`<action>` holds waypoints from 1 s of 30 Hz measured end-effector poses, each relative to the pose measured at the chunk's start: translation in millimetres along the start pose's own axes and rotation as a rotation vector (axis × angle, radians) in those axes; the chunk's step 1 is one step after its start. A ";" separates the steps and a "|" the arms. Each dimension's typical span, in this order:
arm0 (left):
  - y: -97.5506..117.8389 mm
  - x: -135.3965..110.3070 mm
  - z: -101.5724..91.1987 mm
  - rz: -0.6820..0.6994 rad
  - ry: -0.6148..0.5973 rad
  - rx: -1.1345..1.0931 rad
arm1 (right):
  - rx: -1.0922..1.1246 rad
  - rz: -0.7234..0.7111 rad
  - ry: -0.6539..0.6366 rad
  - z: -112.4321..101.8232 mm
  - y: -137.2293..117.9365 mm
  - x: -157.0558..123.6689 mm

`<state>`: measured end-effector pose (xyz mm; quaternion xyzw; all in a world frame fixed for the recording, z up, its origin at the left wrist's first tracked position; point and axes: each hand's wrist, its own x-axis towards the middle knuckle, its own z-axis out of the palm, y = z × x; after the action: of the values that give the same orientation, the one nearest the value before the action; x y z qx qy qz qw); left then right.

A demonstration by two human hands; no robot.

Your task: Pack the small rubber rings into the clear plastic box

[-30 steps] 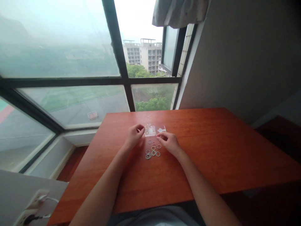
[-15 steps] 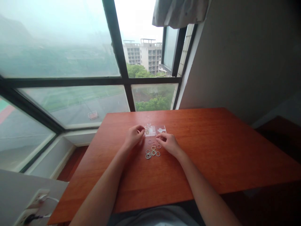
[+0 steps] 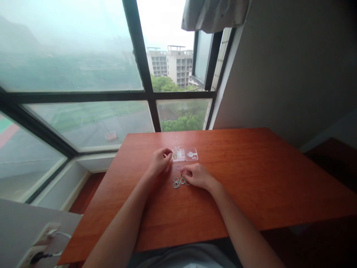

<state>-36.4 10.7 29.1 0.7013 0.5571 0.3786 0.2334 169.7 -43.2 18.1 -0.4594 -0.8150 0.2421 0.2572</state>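
Rings (image 3: 178,182) lie heaped mid-way across the table (image 3: 251,178), and the right hand (image 3: 196,175) curls its fingertips on them; whether one is pinched, I cannot tell. Just beyond, the left hand (image 3: 158,162) pinches the clear packet (image 3: 186,154) by its left edge. Picking one ring seems the step; lifting it needs a fine pinch.

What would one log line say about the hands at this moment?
left hand: fingertips at clear plastic card | right hand: fingertips on loose rings | surface: wooden table
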 end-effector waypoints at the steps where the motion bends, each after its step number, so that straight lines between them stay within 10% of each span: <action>1: -0.5 0.0 0.4 -0.002 -0.001 0.001 | -0.010 -0.003 -0.002 -0.3 -0.2 -0.2; 30: -2.9 -0.9 4.7 0.058 -0.036 -0.080 | -0.023 0.023 -0.024 -0.4 -2.1 1.9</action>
<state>-34.5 11.0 23.8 0.7141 0.5166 0.3943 0.2601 167.8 -42.4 20.1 -0.4687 -0.8154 0.2411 0.2393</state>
